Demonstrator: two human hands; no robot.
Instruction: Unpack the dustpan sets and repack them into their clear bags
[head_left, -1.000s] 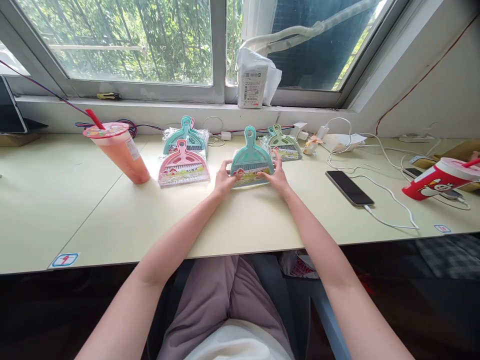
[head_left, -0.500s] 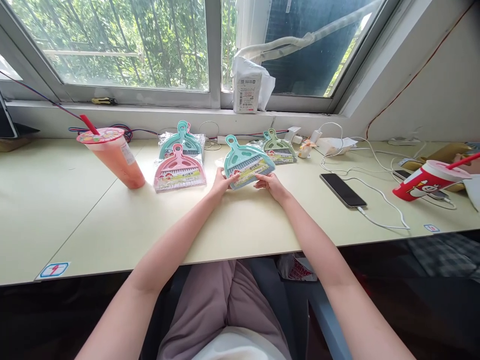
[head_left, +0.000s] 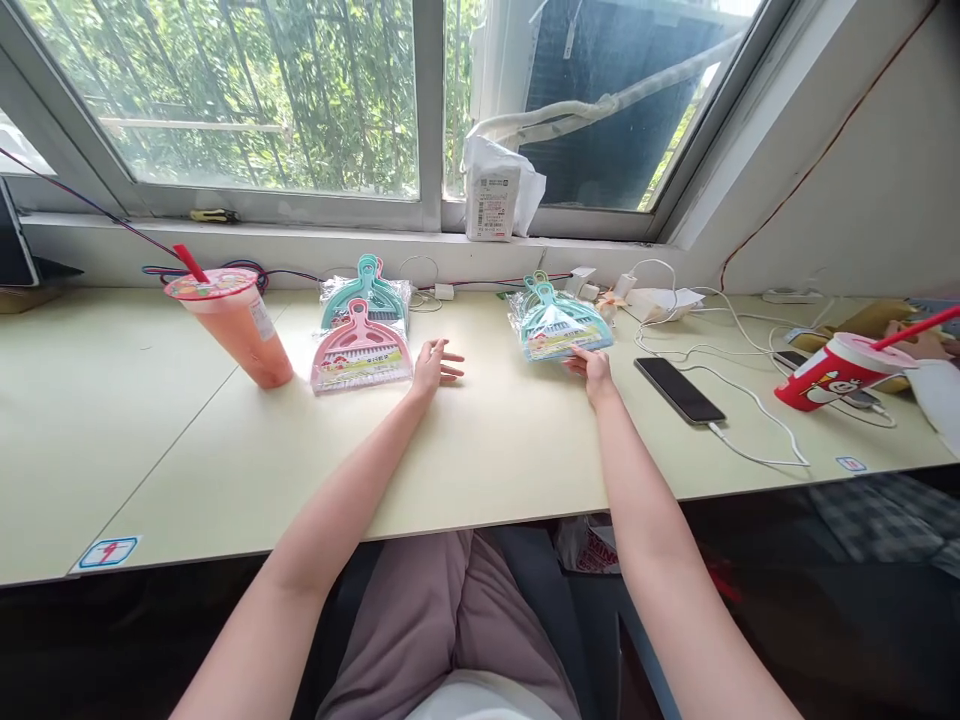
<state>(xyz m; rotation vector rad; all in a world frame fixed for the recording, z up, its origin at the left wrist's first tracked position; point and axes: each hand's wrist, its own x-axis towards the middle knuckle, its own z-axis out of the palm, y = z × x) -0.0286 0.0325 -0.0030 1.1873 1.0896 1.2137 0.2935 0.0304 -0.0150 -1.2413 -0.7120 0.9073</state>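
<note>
My right hand grips the lower edge of a teal mini dustpan and brush set in clear wrapping. This set overlaps a green dustpan set, which is mostly hidden behind it. My left hand rests over the table with its fingers apart and nothing in them. Just left of that hand lies a wrapped pink dustpan set. Behind the pink one is another teal dustpan set, with a bit of pink showing at its handle.
On the left stands a tall cup of orange-pink drink. A phone on a white cable and a red cup are on the right. Cables run along the wall. A white paper package sits on the windowsill.
The teal dustpan set has moved right and back, over the green one, in my right hand. My left hand has let go of it and drawn slightly left.
</note>
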